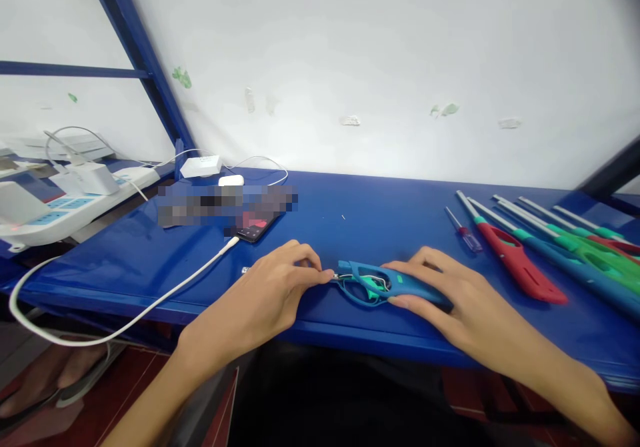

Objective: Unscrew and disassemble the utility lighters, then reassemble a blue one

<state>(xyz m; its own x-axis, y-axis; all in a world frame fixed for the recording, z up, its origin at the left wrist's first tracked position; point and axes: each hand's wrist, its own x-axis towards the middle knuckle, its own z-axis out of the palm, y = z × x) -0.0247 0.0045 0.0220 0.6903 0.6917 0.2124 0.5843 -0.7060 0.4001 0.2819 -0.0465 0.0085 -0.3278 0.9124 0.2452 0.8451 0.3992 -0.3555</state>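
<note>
A blue lighter body (419, 288) lies on the blue table near its front edge, its trigger loop toward the left and green and metal parts showing in its opening. My right hand (457, 297) is wrapped round its wider end. At its left tip, the thumb and fingers of my left hand (273, 280) pinch a thin metal part. A small metal end (245, 270) sticks out to the left behind my left hand; the stretch between is hidden by the fingers.
Right of my hands lie a small purple screwdriver (470, 239), a red lighter (520, 263) and several blue, green and red ones. A phone (257, 223) with a white cable (165, 307) is at the left, beyond it a power strip (75, 203). The blue table (380, 200) meets a white wall.
</note>
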